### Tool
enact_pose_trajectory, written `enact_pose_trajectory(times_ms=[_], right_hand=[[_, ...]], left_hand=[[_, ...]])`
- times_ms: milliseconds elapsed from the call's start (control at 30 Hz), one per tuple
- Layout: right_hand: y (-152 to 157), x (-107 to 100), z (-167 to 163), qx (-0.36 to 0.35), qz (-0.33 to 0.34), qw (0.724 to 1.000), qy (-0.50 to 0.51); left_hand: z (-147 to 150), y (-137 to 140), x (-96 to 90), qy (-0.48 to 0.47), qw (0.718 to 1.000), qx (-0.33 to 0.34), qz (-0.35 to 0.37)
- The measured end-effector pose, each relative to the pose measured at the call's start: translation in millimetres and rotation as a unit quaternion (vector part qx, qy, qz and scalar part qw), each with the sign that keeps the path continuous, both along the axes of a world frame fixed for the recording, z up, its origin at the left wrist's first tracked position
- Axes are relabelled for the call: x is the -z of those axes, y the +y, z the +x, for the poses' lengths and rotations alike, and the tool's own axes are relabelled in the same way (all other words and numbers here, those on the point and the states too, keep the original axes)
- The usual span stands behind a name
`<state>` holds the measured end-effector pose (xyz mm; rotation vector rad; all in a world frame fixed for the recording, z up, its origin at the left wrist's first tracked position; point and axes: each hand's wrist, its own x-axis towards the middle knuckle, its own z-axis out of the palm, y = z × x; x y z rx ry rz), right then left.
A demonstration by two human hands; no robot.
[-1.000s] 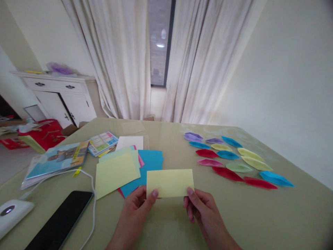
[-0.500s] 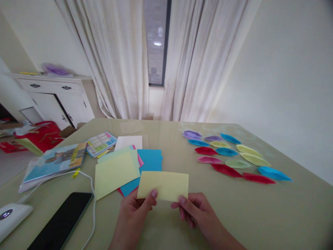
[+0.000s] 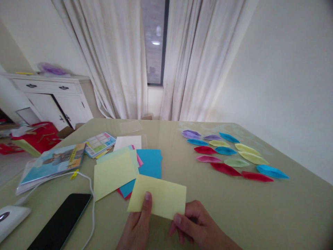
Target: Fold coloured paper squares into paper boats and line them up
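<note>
Head view: left hand (image 3: 137, 224) pinches the yellow paper piece (image 3: 161, 196), thumb flat on its face, other fingers mostly hidden behind it. Right hand (image 3: 194, 224) pinches the same piece at its lower right corner, thumb in front, fingers curled behind and below. Paper piece is a plain rectangle, held up at the near middle of the worktop (image 3: 249, 215), tilted with right end lower, its upper left overlapping the blue sheets (image 3: 151, 161) in view. Left of it, loose stack: large yellow sheet (image 3: 114, 177) on top, pale green sheet (image 3: 134, 159) under that, pink edges showing, white sheet (image 3: 128, 142) farther back. Right side: pointed folded paper pieces in loose rows, incl. red piece (image 3: 257, 176), blue piece (image 3: 272, 171), pale green piece (image 3: 236, 163), pink piece (image 3: 208, 159), purple piece (image 3: 191, 134). Far left: glossy book (image 3: 56, 161), printed cards (image 3: 101, 144) just beside it; black phone (image 3: 61, 220) near the front edge, white cable (image 3: 93, 211) along its right, white device (image 3: 13, 222) left of the phone. Background: white cabinet (image 3: 49, 100), red bag (image 3: 43, 137), pale curtains (image 3: 117, 52), narrow window (image 3: 154, 59).
</note>
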<state>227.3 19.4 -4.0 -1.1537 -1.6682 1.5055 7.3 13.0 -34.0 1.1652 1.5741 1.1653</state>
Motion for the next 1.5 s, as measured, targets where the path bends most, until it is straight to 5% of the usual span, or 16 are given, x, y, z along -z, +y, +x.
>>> enact_pose_trajectory(times_ms=[67, 233, 533, 733, 1000, 1267, 1500], right_hand=[[-1, 1, 3, 0.026, 0.010, 1.000, -0.007], [-2, 4, 5, 0.036, 0.017, 0.999, -0.001], [7, 2, 11, 0.111, 0.037, 0.993, 0.005], [11, 2, 8, 0.130, 0.061, 0.990, -0.001], [23, -11, 4, 0.211, 0.034, 0.969, 0.125], [25, 8, 12, 0.260, 0.224, 0.938, 0.053], [25, 5, 22, 0.175, 0.458, 0.849, -0.197]], left_hand=[[-3, 7, -13.2, -0.046, 0.997, -0.047, -0.049], [-5, 16, -30.2, -0.086, 0.992, -0.077, -0.041], [-31, 42, -26.6, -0.143, 0.986, 0.063, 0.056], [-28, 46, -29.9, -0.096, 0.991, 0.084, 0.033], [-25, 47, -40.3, -0.077, 0.993, 0.081, 0.026], [-16, 42, -40.5, -0.113, 0.992, 0.032, 0.039], [-23, 50, -28.1, -0.090, 0.993, 0.068, 0.043]])
